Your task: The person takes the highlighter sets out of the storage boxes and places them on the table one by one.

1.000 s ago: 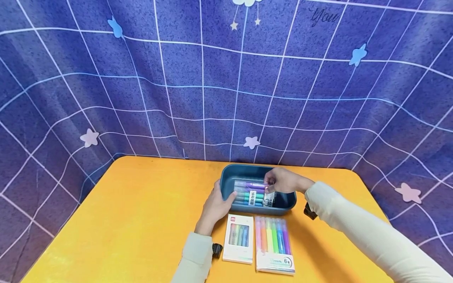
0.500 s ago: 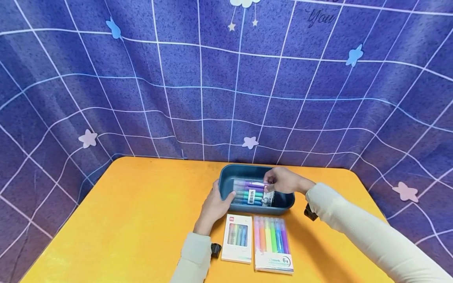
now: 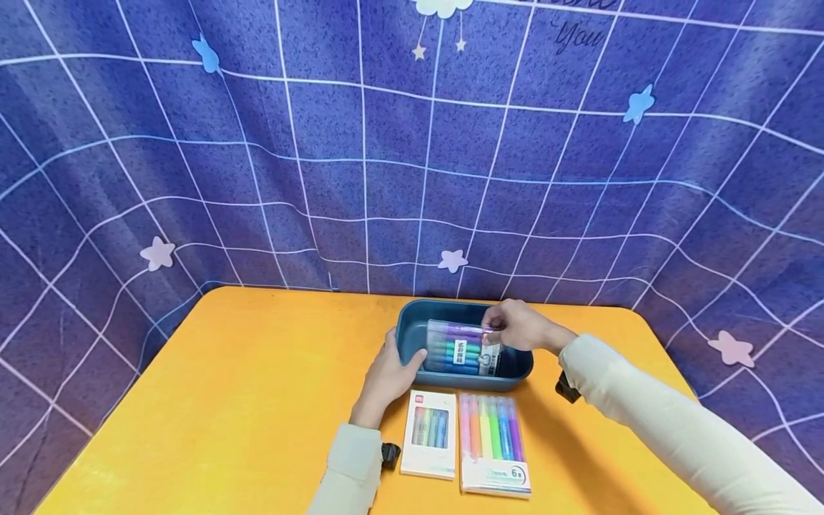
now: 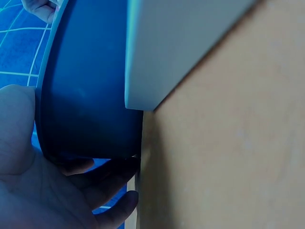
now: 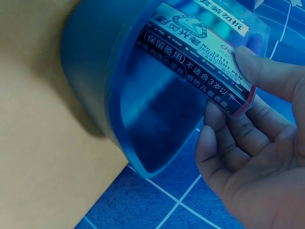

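Note:
A dark blue plastic bin [image 3: 466,383] stands near the far edge of the table. My left hand [image 3: 386,375] holds the bin's left end, its thumb at the rim and its fingers around the outer wall [image 4: 90,86]. Inside the bin lies a clear pack of highlighters [image 3: 453,348], purple to blue, tilted with its far side raised. My right hand [image 3: 521,327] pinches the pack's right corner between thumb and fingers. The right wrist view shows the printed label end of the highlighter pack [image 5: 200,52] lifted above the bin floor.
In front of the bin lie a white box of pens with a window [image 3: 430,435] and a clear six-piece pack of coloured highlighters [image 3: 494,443]. Both rest on the yellow table [image 3: 257,386]. A blue star-patterned curtain [image 3: 322,179] hangs behind.
The far side of the highlighter pack has risen slightly, and my right hand has come up a little with it. My left hand keeps its hold on the bin.

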